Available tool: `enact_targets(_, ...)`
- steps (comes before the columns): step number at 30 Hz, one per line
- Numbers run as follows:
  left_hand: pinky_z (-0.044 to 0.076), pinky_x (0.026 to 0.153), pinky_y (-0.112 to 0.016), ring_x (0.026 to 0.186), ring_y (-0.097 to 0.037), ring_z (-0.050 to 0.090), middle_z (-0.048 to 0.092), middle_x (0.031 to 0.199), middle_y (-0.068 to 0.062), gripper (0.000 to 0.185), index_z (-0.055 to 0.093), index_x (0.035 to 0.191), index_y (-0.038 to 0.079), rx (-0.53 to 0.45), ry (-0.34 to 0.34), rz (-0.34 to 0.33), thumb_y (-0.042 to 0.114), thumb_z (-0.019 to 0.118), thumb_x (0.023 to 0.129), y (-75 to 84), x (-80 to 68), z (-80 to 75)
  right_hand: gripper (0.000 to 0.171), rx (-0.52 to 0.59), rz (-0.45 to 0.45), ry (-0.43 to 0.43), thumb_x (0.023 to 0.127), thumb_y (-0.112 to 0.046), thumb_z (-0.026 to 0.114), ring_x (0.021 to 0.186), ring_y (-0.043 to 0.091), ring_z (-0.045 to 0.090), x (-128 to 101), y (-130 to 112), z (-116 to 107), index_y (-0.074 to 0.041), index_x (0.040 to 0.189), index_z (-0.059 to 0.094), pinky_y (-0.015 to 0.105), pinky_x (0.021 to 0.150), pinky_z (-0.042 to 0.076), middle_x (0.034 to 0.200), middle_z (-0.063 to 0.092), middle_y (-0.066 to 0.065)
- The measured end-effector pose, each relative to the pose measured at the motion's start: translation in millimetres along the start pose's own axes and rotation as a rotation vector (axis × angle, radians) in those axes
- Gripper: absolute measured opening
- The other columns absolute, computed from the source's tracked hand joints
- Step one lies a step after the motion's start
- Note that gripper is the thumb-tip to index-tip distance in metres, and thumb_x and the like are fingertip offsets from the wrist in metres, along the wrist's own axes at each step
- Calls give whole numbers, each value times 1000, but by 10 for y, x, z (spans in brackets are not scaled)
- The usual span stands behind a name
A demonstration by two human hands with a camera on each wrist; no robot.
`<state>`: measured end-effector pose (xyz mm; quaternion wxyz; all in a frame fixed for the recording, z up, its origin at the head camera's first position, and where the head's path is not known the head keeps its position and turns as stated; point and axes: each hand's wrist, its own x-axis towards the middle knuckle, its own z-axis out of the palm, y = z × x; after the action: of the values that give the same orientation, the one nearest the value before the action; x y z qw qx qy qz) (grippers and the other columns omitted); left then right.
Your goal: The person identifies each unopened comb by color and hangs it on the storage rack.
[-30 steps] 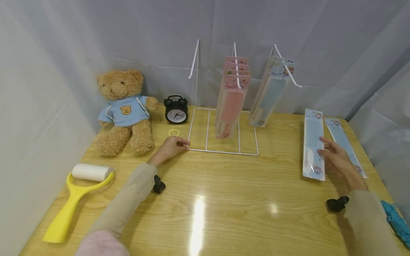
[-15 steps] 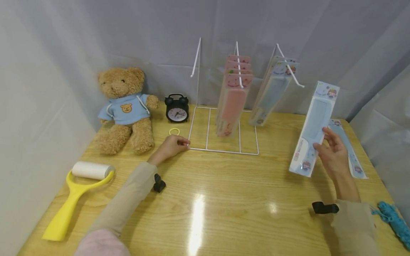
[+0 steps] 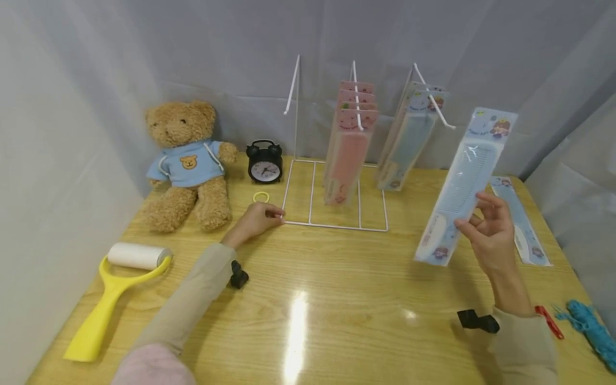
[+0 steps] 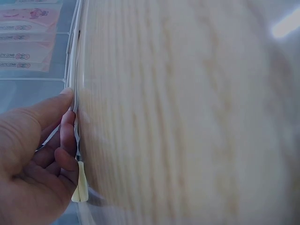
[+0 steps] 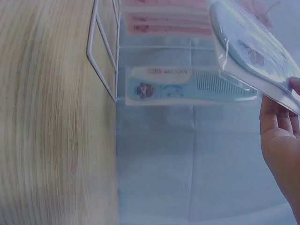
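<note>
My right hand (image 3: 493, 230) pinches a packaged blue comb (image 3: 464, 182) by its lower part, holding it raised and tilted, hook-hole end up. In the right wrist view the comb's package (image 5: 255, 51) lies between thumb and fingers. My left hand (image 3: 255, 222) pinches the front left corner of a white wire display rack (image 3: 337, 228); in the left wrist view the thumb and fingertips (image 4: 67, 98) meet at its wire. Several packaged pink combs (image 3: 350, 155) hang on the middle hook, blue ones (image 3: 409, 139) on the right hook. The left hook (image 3: 291, 88) is bare.
Another packaged blue comb (image 3: 522, 222) lies at the table's right. Near it are a red item (image 3: 548, 322) and blue yarn (image 3: 592, 331). At left are a teddy bear (image 3: 185, 166), a black alarm clock (image 3: 265, 163), a yellow ring (image 3: 261, 197) and a lint roller (image 3: 113, 291).
My right hand has lifted the blue comb from low over the table, tilting its top up and away, and shifted slightly left. The left hand stays at the rack's corner.
</note>
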<state>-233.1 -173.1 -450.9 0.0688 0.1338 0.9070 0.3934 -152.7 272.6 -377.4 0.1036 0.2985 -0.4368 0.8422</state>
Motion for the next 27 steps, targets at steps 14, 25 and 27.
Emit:
enact_targets(14,50,81,-37,88,-24,62,70,95,-15,26,69,107,-4,5,0,-3,12,69,87,-9,6,-16,50,-153,29,-106,82,21,57,103,23,64,-9,148,180,7,128,45,28,86,53,114,58,12)
enact_targets(25,50,83,-39,90,-24,63,70,95,-14,26,69,108,-3,2,1,-16,12,69,87,-20,18,-10,48,-208,46,-88,83,19,58,102,20,65,20,235,149,3,126,48,27,86,52,113,57,9)
enact_targets(27,50,84,-39,90,-24,63,70,95,-14,26,69,108,-3,-1,2,-19,12,69,87,-18,19,-6,47,-233,49,-79,83,19,59,101,19,65,24,250,144,0,125,49,26,85,52,112,57,8)
